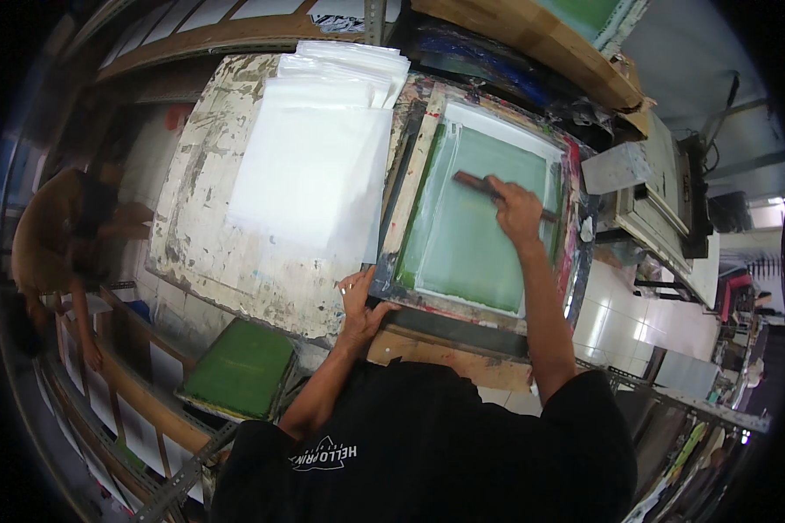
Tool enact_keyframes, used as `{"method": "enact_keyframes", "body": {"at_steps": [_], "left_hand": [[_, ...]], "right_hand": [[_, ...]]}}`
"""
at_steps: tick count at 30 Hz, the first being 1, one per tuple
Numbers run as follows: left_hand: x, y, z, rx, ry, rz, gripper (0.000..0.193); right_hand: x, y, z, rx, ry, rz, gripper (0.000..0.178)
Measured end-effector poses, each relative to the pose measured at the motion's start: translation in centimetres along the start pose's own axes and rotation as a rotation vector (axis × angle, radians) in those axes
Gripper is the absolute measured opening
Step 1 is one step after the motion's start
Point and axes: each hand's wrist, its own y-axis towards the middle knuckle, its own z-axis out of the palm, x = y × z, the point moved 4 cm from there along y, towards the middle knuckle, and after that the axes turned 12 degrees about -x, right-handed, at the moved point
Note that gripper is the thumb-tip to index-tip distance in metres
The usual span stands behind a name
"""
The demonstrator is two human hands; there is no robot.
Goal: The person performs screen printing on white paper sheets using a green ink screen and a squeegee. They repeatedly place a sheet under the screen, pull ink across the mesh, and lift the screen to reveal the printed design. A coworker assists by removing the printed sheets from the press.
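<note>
My right hand [520, 212] is closed around a squeegee [475, 182] with a dark reddish-brown handle, which lies across the upper part of a screen printing frame [417, 179]. Pale green mesh [471, 235] fills the frame, with darker green along its left and lower edges. At the frame's lower left corner rests my left hand [361, 301], its thumb and fingers apart and a ring on one finger. Left of the frame, a stack of white sheets [314, 166] lies fanned out at its far end.
The sheets lie on a worn, paint-chipped board [192, 209]. Below it sits a green screen [240, 366]. Another person [61, 227] bends over wooden racks [122, 383] at the far left. A translucent plastic container [617, 167] stands right of the frame; cardboard [541, 44] lies behind it.
</note>
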Motion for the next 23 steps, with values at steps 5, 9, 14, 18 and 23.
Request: {"method": "enact_keyframes", "body": {"at_steps": [5,9,14,18,23], "left_hand": [[-1.2,0.8,-0.5,-0.076,-0.067,0.002,0.086],[-3.1,2.2,-0.8,-0.12,-0.104,-0.014,0.083],[-8.9,7.5,-1.2,-0.274,-0.291,-0.088,0.08],[-10.1,14.2,2.2,-0.69,-0.667,0.092,0.058],[-2.9,21.6,11.7,-0.349,-0.49,-0.159,0.061]], "right_hand": [[8.9,-6.1,-7.0,0.118,0.032,0.075,0.052],[14.9,-6.7,-13.4,0.207,0.034,0.145,0.056],[15.3,-1.5,-18.5,-0.037,-0.06,-0.055,0.07],[12.5,7.8,-22.6,-0.127,0.012,-0.121,0.067],[10.3,17.7,-25.3,-0.039,-0.004,0.048,0.059]]}}
